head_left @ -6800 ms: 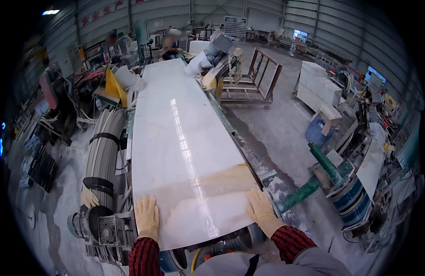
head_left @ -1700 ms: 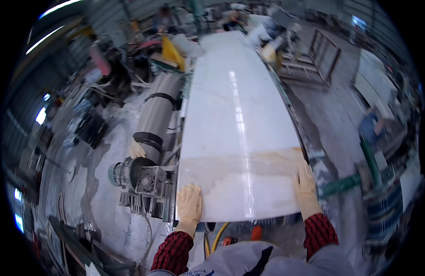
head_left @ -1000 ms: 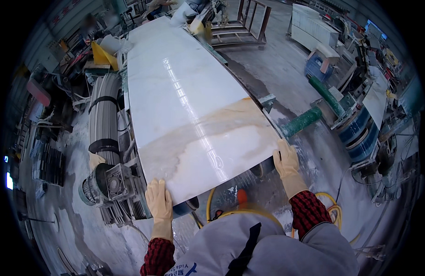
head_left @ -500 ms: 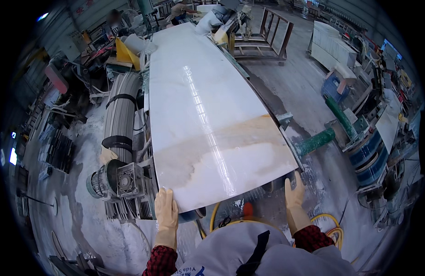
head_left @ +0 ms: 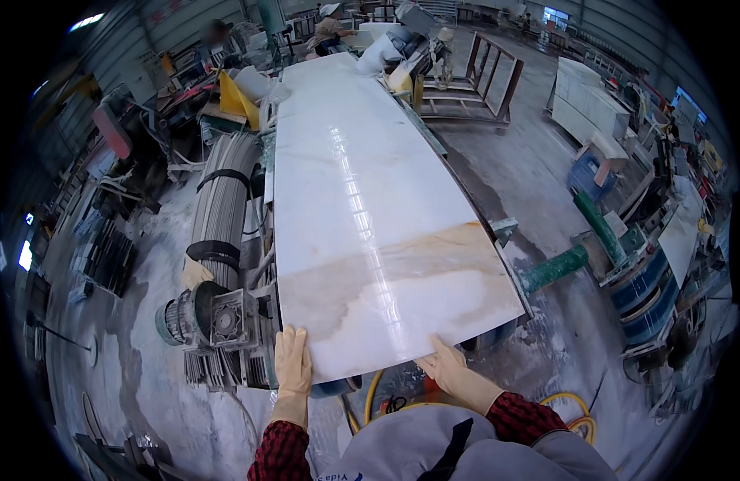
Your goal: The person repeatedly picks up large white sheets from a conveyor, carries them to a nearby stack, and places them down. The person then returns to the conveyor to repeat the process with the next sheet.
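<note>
A long polished white stone slab (head_left: 346, 200) with a tan-brown vein band lies ahead of me on a roller stand, its near edge close to my body. Both hands wear cream rubber gloves. My left hand (head_left: 293, 365) rests at the near left corner, its fingers stretched out flat along the slab. Toward the right part of the near edge, my right hand (head_left: 460, 377) holds that edge, with fingertips at the top face and part of the hand below it. What lies under the slab at my fingers is hidden.
A motor with gearbox (head_left: 214, 317) and a strapped bundle of strips (head_left: 218, 208) stand left. On the right are a green cylinder (head_left: 554, 268) and a metal rack (head_left: 474, 88). A yellow hose (head_left: 374, 393) runs below the slab. A co-worker (head_left: 330, 32) is at the far end.
My right hand has moved left from the near right corner to the near edge of the slab. My left hand stays at the left corner. The view has tilted up slightly.
</note>
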A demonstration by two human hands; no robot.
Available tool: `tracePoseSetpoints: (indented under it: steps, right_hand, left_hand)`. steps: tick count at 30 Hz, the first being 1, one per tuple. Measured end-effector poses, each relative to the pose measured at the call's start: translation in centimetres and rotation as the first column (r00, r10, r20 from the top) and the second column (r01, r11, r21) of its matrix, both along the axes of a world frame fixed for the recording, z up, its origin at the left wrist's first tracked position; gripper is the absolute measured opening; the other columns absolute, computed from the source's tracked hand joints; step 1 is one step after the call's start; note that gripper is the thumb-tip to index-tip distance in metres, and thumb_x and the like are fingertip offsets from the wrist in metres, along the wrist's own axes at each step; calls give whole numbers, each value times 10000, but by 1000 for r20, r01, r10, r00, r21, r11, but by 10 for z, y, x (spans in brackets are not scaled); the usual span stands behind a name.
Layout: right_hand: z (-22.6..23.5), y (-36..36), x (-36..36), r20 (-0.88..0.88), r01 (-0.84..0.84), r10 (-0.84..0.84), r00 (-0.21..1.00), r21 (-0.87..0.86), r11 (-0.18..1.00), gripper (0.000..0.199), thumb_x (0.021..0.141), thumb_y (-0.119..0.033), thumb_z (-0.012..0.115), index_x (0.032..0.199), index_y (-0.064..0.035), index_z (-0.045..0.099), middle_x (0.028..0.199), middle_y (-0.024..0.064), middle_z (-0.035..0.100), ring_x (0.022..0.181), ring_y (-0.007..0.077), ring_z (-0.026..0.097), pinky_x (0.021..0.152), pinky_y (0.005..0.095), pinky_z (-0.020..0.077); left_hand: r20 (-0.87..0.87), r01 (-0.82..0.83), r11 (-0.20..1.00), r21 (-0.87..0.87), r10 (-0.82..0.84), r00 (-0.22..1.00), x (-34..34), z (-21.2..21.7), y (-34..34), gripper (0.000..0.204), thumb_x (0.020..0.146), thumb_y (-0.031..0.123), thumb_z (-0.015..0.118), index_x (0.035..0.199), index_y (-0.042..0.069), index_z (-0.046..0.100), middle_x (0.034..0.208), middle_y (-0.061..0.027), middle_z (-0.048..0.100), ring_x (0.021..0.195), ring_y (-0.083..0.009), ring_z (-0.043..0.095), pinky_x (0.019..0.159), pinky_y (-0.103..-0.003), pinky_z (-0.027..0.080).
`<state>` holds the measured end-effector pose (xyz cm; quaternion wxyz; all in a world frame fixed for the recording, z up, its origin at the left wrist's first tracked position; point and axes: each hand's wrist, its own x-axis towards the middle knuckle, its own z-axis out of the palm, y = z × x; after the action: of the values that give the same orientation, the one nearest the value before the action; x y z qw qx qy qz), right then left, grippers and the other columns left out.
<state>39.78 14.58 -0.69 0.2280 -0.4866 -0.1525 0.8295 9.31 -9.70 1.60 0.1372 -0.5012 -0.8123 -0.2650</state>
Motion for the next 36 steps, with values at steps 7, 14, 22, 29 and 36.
tracePoseSetpoints:
  steps: [7, 14, 22, 29, 36]
  right_hand:
    - [17, -9, 17, 10, -9, 9, 1000, -24, 1000, 549, 1290, -347, 651, 1670, 34, 544, 1659, 258, 679, 1539, 432, 705, 1288, 598, 644]
    - [13, -28, 57, -1, -44, 44, 999, -29, 999, 614, 1313, -389, 589, 1681, 99, 523, 1682, 314, 652, 1583, 462, 662, 1322, 622, 599]
    - [-4, -29, 66, -78, -116, 116, 990, 7, 993, 617, 1325, -370, 554, 1709, 105, 465, 1705, 329, 628, 1591, 482, 649, 1334, 626, 590]
    - [-8, -35, 68, -18, -114, 115, 993, 62, 992, 589, 1327, -349, 551, 1684, 112, 470, 1631, 367, 669, 1478, 511, 733, 1282, 624, 640]
    - [-20, -38, 72, -25, -75, 77, 997, 83, 994, 564, 1307, -325, 609, 1633, 125, 511, 1557, 379, 713, 1417, 547, 759, 1233, 646, 671]
  left_hand:
    - [113, 0, 997, -82, 9, 994, 22, 4, -19, 432, 1117, 72, 676, 1549, 56, 672, 1609, -305, 620, 1428, -600, 582, 1259, -642, 488]
    - [102, 27, 989, -148, -12, 995, 62, 16, -41, 473, 1098, 49, 662, 1570, 40, 652, 1626, -316, 605, 1483, -605, 545, 1304, -644, 460]
    - [-104, 20, 980, -196, -42, 994, -3, 10, 6, 521, 1082, 144, 721, 1591, 103, 616, 1638, -244, 605, 1486, -553, 570, 1324, -589, 475]
    - [-144, -15, 983, -183, -11, 990, -49, 9, 47, 534, 1087, 155, 733, 1605, 106, 615, 1642, -223, 609, 1501, -552, 565, 1346, -593, 455]
    - [-207, -32, 993, -114, 8, 978, -52, 12, 55, 511, 1079, 154, 725, 1578, 96, 633, 1624, -222, 609, 1494, -535, 556, 1326, -581, 471]
